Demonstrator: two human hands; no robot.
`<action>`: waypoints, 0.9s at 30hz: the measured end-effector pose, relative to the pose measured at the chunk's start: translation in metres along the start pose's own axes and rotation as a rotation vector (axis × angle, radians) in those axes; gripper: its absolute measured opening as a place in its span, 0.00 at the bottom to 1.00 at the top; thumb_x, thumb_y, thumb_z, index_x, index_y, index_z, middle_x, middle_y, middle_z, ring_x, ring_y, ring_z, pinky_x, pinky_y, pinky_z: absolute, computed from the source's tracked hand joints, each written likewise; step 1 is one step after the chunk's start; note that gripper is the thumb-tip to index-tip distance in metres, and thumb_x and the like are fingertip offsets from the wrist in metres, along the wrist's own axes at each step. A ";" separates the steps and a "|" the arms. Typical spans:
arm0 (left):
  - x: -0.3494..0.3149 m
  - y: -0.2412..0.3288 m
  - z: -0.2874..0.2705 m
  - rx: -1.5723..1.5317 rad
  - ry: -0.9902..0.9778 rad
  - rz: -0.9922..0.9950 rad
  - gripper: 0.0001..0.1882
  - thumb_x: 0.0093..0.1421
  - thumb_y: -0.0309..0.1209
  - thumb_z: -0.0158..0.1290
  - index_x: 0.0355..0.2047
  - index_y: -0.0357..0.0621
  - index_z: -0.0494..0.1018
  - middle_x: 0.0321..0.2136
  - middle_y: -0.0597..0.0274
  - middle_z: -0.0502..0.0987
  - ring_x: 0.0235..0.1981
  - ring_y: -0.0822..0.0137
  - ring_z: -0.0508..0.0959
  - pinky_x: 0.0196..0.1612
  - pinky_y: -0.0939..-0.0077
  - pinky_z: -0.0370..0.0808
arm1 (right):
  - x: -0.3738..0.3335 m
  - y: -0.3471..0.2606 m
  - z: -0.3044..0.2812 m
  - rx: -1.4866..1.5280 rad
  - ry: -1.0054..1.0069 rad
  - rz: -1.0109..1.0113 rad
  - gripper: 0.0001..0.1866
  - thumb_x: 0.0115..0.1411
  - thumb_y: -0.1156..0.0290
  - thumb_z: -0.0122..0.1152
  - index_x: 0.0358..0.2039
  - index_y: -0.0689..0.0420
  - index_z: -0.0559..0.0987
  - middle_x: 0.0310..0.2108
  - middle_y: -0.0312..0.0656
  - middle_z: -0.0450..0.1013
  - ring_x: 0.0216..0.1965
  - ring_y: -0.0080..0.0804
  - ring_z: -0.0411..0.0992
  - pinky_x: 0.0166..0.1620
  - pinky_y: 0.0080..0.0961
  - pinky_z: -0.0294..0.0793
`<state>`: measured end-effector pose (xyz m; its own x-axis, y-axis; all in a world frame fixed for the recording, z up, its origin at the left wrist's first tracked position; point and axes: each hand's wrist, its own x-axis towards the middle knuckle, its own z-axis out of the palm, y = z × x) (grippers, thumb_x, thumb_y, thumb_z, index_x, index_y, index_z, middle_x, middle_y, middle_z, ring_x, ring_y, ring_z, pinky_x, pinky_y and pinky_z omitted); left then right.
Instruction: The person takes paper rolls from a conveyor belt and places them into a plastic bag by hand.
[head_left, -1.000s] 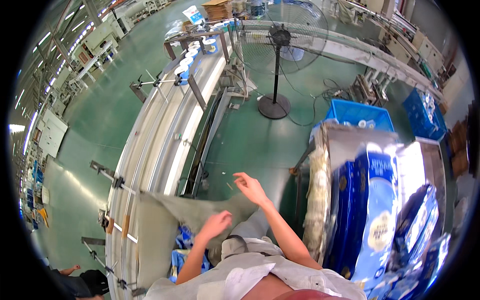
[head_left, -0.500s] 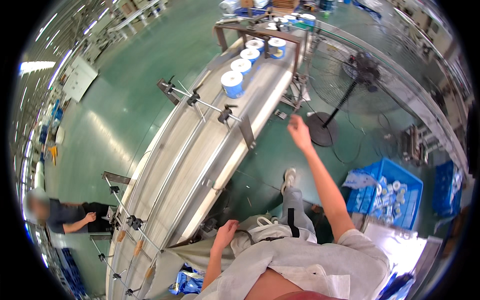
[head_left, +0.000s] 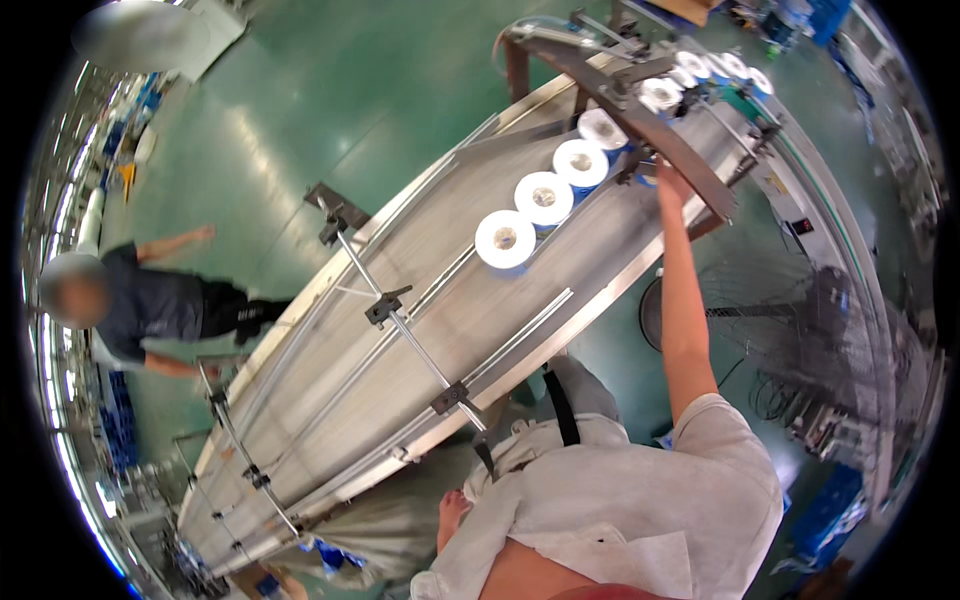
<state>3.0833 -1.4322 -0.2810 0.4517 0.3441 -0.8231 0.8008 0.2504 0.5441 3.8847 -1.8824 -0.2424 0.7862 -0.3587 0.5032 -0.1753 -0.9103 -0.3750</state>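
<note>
White rolls (head_left: 543,198) stand lined up on our conveyor (head_left: 480,320)!
Our right hand (head_left: 671,182) is in at the brown crossbar (head_left: 690,168), fingers hidden, grip unreadable; our left hand (head_left: 453,508), half-curled, sits by our shirt (head_left: 610,490), its hold unclear.

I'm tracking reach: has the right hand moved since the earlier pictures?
Yes: the right hand moved forward, close to the brown frame over the conveyor.

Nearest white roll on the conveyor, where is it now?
In the head view, the nearest white roll sits just above centre on the conveyor, at its row's near end, beside the next roll and left of your right hand.
</note>
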 end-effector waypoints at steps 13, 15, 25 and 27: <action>0.006 0.002 0.039 -0.042 0.026 -0.182 0.17 0.72 0.38 0.43 0.45 0.37 0.74 0.40 0.56 0.80 0.40 0.66 0.81 0.42 0.66 0.80 | 0.007 -0.008 -0.017 0.055 0.415 -0.078 0.51 0.50 0.48 0.75 0.65 0.64 0.62 0.60 0.60 0.64 0.56 0.57 0.67 0.59 0.50 0.65; 0.000 0.021 0.046 0.174 -0.004 -0.032 0.17 0.73 0.37 0.43 0.48 0.37 0.74 0.41 0.57 0.80 0.41 0.67 0.81 0.44 0.67 0.80 | -0.014 -0.038 -0.039 0.374 0.437 0.076 0.54 0.48 0.45 0.76 0.66 0.64 0.61 0.60 0.60 0.62 0.57 0.59 0.64 0.61 0.53 0.61; 0.022 0.001 0.026 0.062 -0.074 0.067 0.15 0.68 0.27 0.46 0.52 0.38 0.75 0.40 0.64 0.80 0.37 0.73 0.78 0.37 0.76 0.74 | -0.085 -0.051 -0.076 0.112 0.060 0.343 0.57 0.46 0.51 0.78 0.70 0.55 0.54 0.66 0.67 0.45 0.67 0.67 0.50 0.64 0.55 0.61; 0.017 -0.011 0.037 0.043 -0.080 0.081 0.15 0.68 0.26 0.47 0.52 0.39 0.75 0.40 0.64 0.80 0.37 0.73 0.78 0.36 0.77 0.74 | -0.089 -0.050 -0.081 0.053 0.040 0.262 0.57 0.46 0.52 0.78 0.71 0.52 0.54 0.66 0.67 0.47 0.66 0.67 0.51 0.63 0.56 0.64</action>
<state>3.0974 -1.4628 -0.3071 0.5439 0.2880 -0.7882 0.7759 0.1850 0.6031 3.7758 -1.8212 -0.2056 0.6939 -0.5896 0.4134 -0.3379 -0.7736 -0.5361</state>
